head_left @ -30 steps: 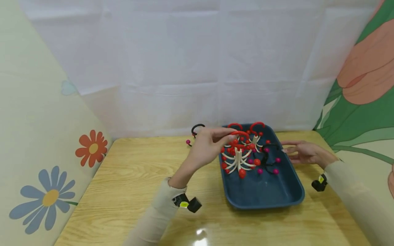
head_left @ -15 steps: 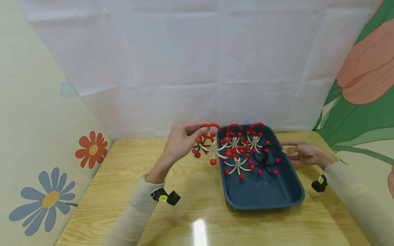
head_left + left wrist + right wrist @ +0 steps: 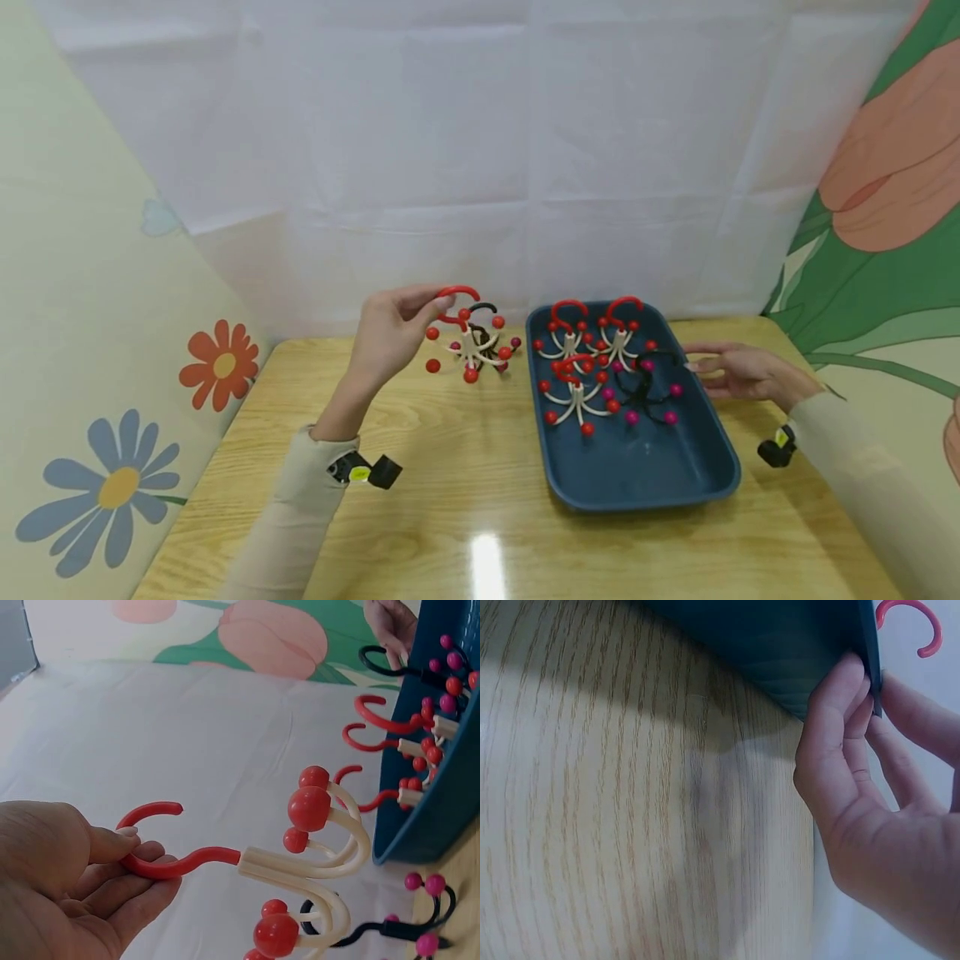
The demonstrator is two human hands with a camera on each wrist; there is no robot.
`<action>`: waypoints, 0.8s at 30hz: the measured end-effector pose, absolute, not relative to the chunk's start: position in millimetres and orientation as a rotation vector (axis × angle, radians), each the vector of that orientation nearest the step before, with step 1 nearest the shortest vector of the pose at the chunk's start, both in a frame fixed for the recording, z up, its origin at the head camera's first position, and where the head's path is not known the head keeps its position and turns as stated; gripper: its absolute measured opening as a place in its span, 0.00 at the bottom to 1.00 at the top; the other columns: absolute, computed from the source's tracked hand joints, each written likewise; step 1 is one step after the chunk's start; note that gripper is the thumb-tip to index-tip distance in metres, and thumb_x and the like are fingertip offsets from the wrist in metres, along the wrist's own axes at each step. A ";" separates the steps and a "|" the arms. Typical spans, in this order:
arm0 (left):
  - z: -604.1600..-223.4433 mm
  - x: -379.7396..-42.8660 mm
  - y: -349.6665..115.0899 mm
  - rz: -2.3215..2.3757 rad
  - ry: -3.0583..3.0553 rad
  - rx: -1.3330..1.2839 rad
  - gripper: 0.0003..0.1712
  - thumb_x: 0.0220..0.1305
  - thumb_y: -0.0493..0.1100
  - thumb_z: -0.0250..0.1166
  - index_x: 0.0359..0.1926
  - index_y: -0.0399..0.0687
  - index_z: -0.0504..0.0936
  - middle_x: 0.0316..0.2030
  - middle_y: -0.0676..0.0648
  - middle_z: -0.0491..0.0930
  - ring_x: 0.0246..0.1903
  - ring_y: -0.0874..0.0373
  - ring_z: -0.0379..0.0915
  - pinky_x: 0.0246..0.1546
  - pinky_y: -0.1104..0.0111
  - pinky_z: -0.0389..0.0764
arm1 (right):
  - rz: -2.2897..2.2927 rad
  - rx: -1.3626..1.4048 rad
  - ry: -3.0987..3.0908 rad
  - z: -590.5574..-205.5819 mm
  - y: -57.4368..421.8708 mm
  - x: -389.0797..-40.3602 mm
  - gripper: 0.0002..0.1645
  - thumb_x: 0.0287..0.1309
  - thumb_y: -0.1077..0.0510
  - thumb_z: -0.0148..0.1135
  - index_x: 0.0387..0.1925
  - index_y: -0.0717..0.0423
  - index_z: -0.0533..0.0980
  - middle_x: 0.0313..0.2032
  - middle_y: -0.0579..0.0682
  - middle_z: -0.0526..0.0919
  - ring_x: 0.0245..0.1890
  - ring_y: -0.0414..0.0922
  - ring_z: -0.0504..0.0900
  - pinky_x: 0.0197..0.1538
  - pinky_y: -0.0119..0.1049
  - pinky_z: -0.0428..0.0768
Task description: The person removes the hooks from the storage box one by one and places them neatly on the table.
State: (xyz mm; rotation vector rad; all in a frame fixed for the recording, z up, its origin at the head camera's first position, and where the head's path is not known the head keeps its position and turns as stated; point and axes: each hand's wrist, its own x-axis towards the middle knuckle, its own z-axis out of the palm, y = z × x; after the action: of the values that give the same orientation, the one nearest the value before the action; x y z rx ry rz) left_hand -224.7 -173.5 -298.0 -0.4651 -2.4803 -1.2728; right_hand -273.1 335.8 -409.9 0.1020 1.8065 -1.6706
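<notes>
Between thumb and fingers my left hand (image 3: 386, 337) pinches the red hook of a multi-arm hook hanger (image 3: 259, 864), which has a cream stem and curved arms tipped with red balls. The hanger hangs upright over the table, left of the blue bin (image 3: 645, 487). Behind it stands a black hook hanger with magenta balls (image 3: 397, 928), partly hidden in the head view. My right hand (image 3: 738, 372) holds the bin's right rim, thumb inside and fingers outside. Inside the bin are three red-and-cream hook hangers (image 3: 577, 398) and one black hook hanger (image 3: 641, 387).
The bin sits on a wood-grain table (image 3: 420, 500) near its back edge. A white cloth (image 3: 412, 167) hangs behind the table. Flower-printed walls (image 3: 112, 350) stand at the left and right sides.
My left hand has carried the red-and-cream hanger from above the bin leftwards, out over the table in front of the black one. The right hand has stayed on the rim.
</notes>
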 end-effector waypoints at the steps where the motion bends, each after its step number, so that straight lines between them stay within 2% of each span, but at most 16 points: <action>1: -298.4 -225.7 -177.1 -1.258 -2.485 -0.454 0.17 0.76 0.46 0.66 0.60 0.47 0.88 0.49 0.42 0.92 0.27 0.64 0.84 0.17 0.71 0.65 | -1.670 0.100 1.806 -409.7 335.6 -273.0 0.22 0.79 0.59 0.56 0.67 0.35 0.72 0.48 0.38 0.84 0.46 0.40 0.86 0.51 0.35 0.87; 3: -299.2 -227.2 -183.9 -1.239 -2.490 -0.422 0.17 0.76 0.46 0.67 0.59 0.47 0.88 0.49 0.43 0.92 0.32 0.61 0.86 0.19 0.72 0.66 | -1.671 0.097 1.804 -409.7 335.4 -273.1 0.21 0.79 0.58 0.56 0.65 0.34 0.74 0.49 0.37 0.84 0.46 0.40 0.86 0.52 0.35 0.87; 6: -301.5 -229.8 -193.4 -1.217 -2.495 -0.383 0.17 0.75 0.47 0.67 0.60 0.46 0.88 0.50 0.42 0.91 0.34 0.61 0.85 0.21 0.74 0.69 | -1.676 0.090 1.797 -409.7 336.0 -272.9 0.18 0.79 0.59 0.56 0.58 0.31 0.78 0.48 0.37 0.84 0.46 0.40 0.86 0.52 0.35 0.87; 10: -306.6 -233.2 -202.8 -1.224 -2.495 -0.352 0.18 0.75 0.46 0.67 0.59 0.45 0.88 0.50 0.40 0.91 0.24 0.65 0.78 0.19 0.73 0.69 | -1.691 0.088 1.785 -409.8 337.3 -271.8 0.18 0.79 0.59 0.55 0.53 0.29 0.79 0.48 0.37 0.84 0.47 0.40 0.86 0.52 0.35 0.87; 13: -312.0 -237.4 -208.4 -1.246 -2.486 -0.329 0.17 0.75 0.46 0.67 0.59 0.44 0.88 0.49 0.39 0.91 0.17 0.66 0.72 0.16 0.73 0.67 | -1.697 0.092 1.784 -410.3 338.9 -271.0 0.18 0.79 0.59 0.55 0.55 0.30 0.79 0.48 0.37 0.85 0.47 0.40 0.86 0.53 0.36 0.87; 17: -320.1 -245.3 -217.5 -1.257 -2.476 -0.292 0.18 0.75 0.46 0.68 0.59 0.44 0.88 0.49 0.39 0.91 0.17 0.66 0.71 0.15 0.73 0.64 | -1.699 0.092 1.787 -411.5 339.3 -270.8 0.18 0.79 0.59 0.55 0.57 0.30 0.78 0.48 0.36 0.85 0.48 0.40 0.86 0.53 0.36 0.87; 21: -328.9 -252.4 -227.7 -1.238 -2.488 -0.266 0.18 0.75 0.47 0.68 0.59 0.44 0.88 0.50 0.39 0.91 0.28 0.67 0.80 0.19 0.77 0.68 | -1.703 0.093 1.778 -411.6 337.7 -271.1 0.18 0.79 0.59 0.56 0.56 0.30 0.79 0.47 0.37 0.85 0.48 0.41 0.86 0.54 0.37 0.87; 24: -336.7 -258.3 -234.0 -1.235 -2.509 -0.239 0.19 0.75 0.49 0.67 0.60 0.46 0.87 0.52 0.40 0.90 0.36 0.65 0.84 0.25 0.78 0.73 | -1.700 0.092 1.780 -411.5 337.4 -271.8 0.19 0.79 0.59 0.56 0.60 0.32 0.77 0.47 0.37 0.85 0.48 0.40 0.86 0.53 0.36 0.87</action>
State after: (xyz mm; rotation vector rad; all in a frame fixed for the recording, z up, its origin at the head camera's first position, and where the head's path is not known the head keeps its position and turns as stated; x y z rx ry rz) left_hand -258.3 -234.0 -336.7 -0.2386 -2.5088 -1.2346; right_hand -271.8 337.4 -411.5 0.0915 1.7797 -1.7004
